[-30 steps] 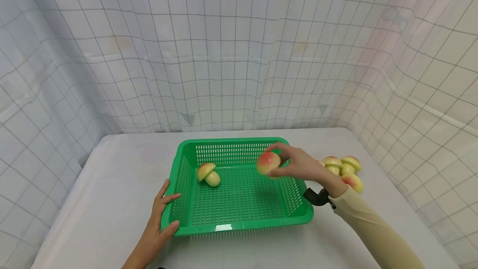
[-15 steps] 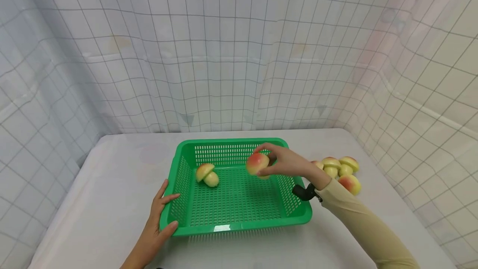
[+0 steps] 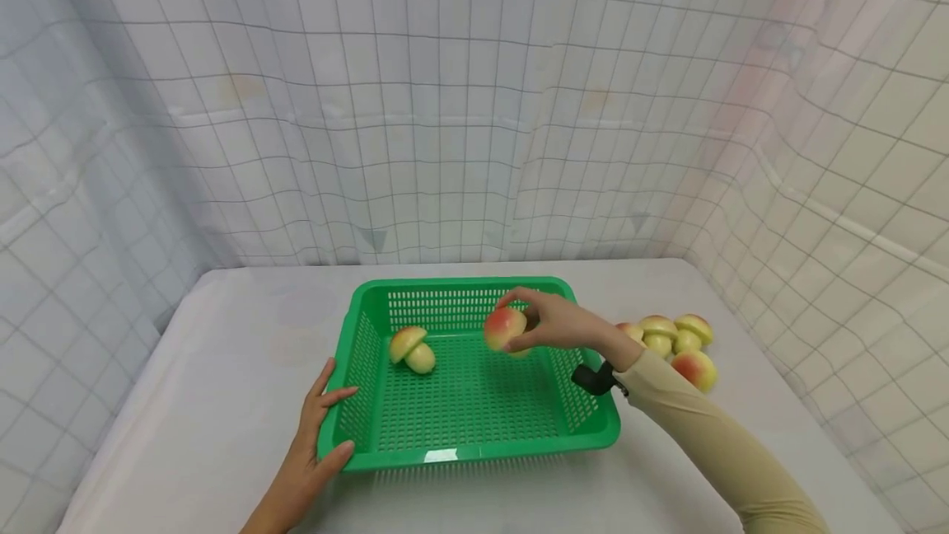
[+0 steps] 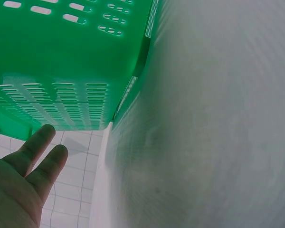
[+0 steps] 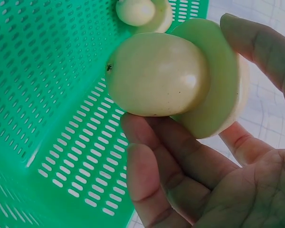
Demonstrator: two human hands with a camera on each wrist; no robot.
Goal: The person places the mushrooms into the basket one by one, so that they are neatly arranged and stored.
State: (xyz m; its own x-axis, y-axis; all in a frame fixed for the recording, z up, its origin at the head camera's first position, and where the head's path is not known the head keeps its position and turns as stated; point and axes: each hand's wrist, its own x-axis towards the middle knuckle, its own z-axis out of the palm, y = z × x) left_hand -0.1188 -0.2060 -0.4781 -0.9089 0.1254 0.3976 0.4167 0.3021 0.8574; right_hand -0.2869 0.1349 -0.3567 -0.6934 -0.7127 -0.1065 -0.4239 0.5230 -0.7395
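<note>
In the head view my right hand (image 3: 552,320) holds a toy mushroom (image 3: 504,326) with a red-and-yellow cap over the green plastic basket (image 3: 474,456). The right wrist view shows the mushroom's pale rounded stem (image 5: 156,76), with thumb and fingertips around the cap and stem. A second toy mushroom (image 3: 412,350) lies on its side on the basket floor, towards the left. My left hand (image 3: 311,439) rests against the basket's left rim, thumb at the near corner and one finger over the edge. Two fairly straight fingers (image 4: 47,166) show outside the basket in the left wrist view.
Right of the basket, several more toy mushrooms (image 3: 658,334) stand close together on the white-covered table (image 3: 245,353). One with a red-and-yellow cap (image 3: 694,370) lies nearest the front. A gridded white curtain (image 3: 460,105) surrounds the back and sides.
My right hand has moved left over the basket with the toy mushroom, mostly in the first half second. The left hand stays at the rim.
</note>
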